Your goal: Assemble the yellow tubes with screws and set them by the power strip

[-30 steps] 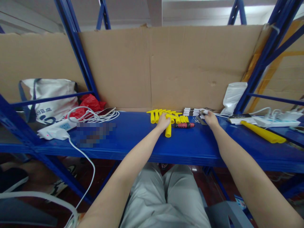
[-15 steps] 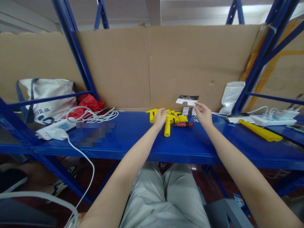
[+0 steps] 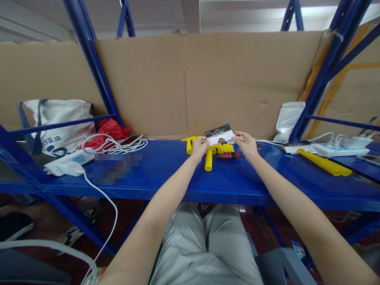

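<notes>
A black-and-white printed card (image 3: 220, 135) with a cutout in its lower edge is held up between my two hands. My left hand (image 3: 199, 149) pinches its left side, and my right hand (image 3: 247, 145) has its fingers closed at the right side. Just below the card, several yellow T-shaped pieces (image 3: 209, 160) lie on the blue shelf; the card and my left hand cover part of them. Beside them are yellow coiled pieces (image 3: 227, 148) and a red-and-black handled tool (image 3: 229, 156).
On the left are a white power strip (image 3: 69, 162), coiled white cables (image 3: 127, 145), a red plastic bag (image 3: 111, 132) and a canvas bag (image 3: 67, 124). To the right lie a yellow tube-like piece (image 3: 325, 163) and another power strip (image 3: 341, 150). A cardboard panel (image 3: 142, 83) backs the shelf (image 3: 166, 174).
My right hand has brought the card left and slightly down, over the yellow pieces. My left hand now grips the card's left side too.
</notes>
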A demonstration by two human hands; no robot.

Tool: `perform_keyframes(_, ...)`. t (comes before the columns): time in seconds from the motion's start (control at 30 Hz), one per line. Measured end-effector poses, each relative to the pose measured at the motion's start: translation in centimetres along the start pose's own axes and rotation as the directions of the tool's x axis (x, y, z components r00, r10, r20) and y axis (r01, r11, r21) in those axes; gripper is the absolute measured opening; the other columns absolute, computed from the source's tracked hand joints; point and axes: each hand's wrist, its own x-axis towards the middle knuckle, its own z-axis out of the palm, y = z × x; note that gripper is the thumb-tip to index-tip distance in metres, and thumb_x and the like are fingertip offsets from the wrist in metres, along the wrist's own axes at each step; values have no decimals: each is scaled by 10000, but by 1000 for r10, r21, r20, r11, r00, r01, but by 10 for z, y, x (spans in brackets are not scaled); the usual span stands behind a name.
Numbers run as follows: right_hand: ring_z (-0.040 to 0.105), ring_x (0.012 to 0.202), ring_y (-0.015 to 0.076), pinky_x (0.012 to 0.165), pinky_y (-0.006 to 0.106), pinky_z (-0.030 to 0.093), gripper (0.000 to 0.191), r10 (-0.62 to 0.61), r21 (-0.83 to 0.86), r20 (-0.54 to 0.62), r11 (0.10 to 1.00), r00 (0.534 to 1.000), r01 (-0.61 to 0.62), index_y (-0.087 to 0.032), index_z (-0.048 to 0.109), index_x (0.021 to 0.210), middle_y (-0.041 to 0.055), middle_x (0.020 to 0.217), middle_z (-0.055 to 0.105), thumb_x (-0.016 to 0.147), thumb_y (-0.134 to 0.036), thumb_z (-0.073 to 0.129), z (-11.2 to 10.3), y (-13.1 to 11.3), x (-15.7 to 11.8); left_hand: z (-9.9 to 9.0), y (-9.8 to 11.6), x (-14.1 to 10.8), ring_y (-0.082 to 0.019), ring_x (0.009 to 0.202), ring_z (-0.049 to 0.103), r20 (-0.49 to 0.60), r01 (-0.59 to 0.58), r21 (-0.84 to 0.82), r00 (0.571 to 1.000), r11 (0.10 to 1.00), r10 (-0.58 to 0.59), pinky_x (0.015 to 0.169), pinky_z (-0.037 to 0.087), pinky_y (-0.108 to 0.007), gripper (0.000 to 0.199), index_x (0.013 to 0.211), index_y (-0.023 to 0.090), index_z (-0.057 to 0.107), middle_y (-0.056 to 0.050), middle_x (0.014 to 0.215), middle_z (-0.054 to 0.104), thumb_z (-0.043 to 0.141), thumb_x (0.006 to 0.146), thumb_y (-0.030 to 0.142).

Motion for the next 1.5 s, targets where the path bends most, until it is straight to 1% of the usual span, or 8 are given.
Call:
perform_keyframes(0.2,653,628,161,657,308,533,386,88,19,91,996,992,-90,-193,624,750,23,683,700,531,-467,785,5,-4,-3,-1,-2,4,-110,608,620,-46,-37,1,998,999,37,531,466,-199,127,818,140,588,-49,811,669,498,761,69)
perform_keyframes(0.4,625,550,143,572,274,507,421,59,28,49,998,997,-61,-210,543,690,-28,550,622,524,-525,769,2,-3,-1,-9,-8,8,-144,606,616,-137,12,425,989,905,51,517,448,-221,94,750,162,605,-43,740,656,520,747,123)
perform_keyframes(0.63,603,503,129,532,253,481,445,74,6,-2,997,997,-74,-208,510,702,-42,531,584,536,-538,757,-3,-7,-1,-8,-5,-7,-142,406,508,71,97,648,980,755,-187,430,378,-251,179,610,169,585,17,418,446,659,713,295)
perform_keyframes(0.73,612,509,140,541,263,486,452,84,3,1,997,997,-84,-213,494,700,-43,526,576,534,-544,753,-4,-6,1,-5,-2,-12,-99,358,425,83,181,540,960,822,-266,369,309,-212,111,646,158,584,45,396,395,660,705,214)
perform_keyframes(0.87,634,541,166,557,286,497,454,67,15,14,998,998,-67,-229,455,711,-46,531,568,558,-557,728,-7,0,5,-4,-2,-6,-64,330,374,40,291,211,951,933,-305,322,246,-170,71,710,155,584,48,419,412,650,696,135)
perform_keyframes(1.07,632,560,169,575,303,503,426,18,5,30,1000,999,-18,-247,419,732,-55,534,550,609,-549,692,-11,6,8,-16,-1,14,-49,301,367,-207,255,-212,932,943,-299,342,296,-155,83,900,139,562,64,462,460,515,832,135)
perform_keyframes(1.3,621,534,152,600,306,516,421,31,5,61,1000,998,-31,-238,435,704,-52,558,575,605,-541,710,-12,0,5,-32,1,23,-108,497,624,-377,204,-391,854,898,-358,424,410,-170,224,1104,148,513,-37,736,657,461,904,235)
perform_keyframes(1.5,619,514,142,639,323,536,449,45,25,129,998,991,-49,-230,474,692,-53,561,595,559,-569,738,-5,-2,1,-28,0,21,-102,509,629,-330,230,-417,863,879,-382,439,427,-166,217,1097,146,520,-43,755,667,469,906,235)
